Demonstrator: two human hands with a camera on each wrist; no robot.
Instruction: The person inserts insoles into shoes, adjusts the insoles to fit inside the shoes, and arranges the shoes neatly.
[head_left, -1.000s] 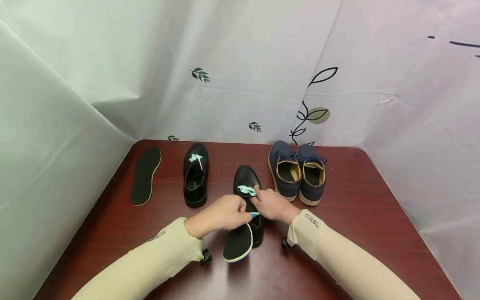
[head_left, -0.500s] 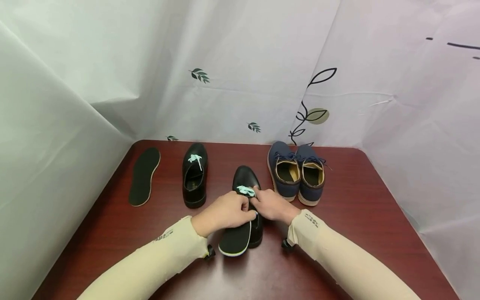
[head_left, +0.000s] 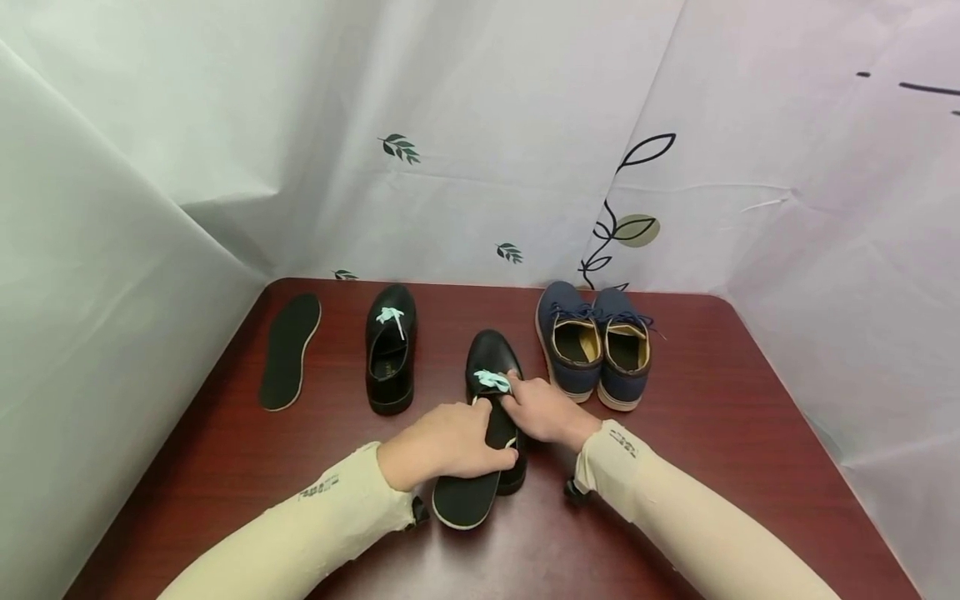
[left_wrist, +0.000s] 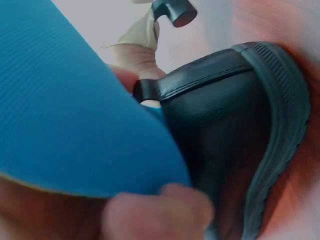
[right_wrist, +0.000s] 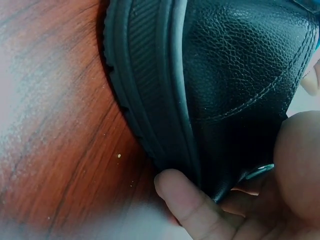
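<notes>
My left hand (head_left: 450, 443) grips a black-topped insole (head_left: 465, 502) across its width, thumb on the right edge. The insole's front end lies at the opening of a black lace-up dress shoe (head_left: 489, 346) in the middle; its heel end hangs out toward me. In the left wrist view the insole's blue underside (left_wrist: 75, 110) covers much of the frame beside the shoe's heel (left_wrist: 215, 105). My right hand (head_left: 546, 408) holds the shoe by its right side, near the pale mint laces. The right wrist view shows fingers (right_wrist: 187, 200) against the sole and upper.
A matching black shoe (head_left: 390, 387) stands to the left, and another black insole (head_left: 288, 354) lies at the far left of the red-brown table (head_left: 697, 400). A pair of navy shoes (head_left: 573, 379) stands at the back right. White fabric (head_left: 465, 100) hangs behind.
My left hand has shifted its grip, with thumb and fingers spread wider across the insole. The insole's heel end has moved slightly left. My right hand and the shoe have stayed put.
</notes>
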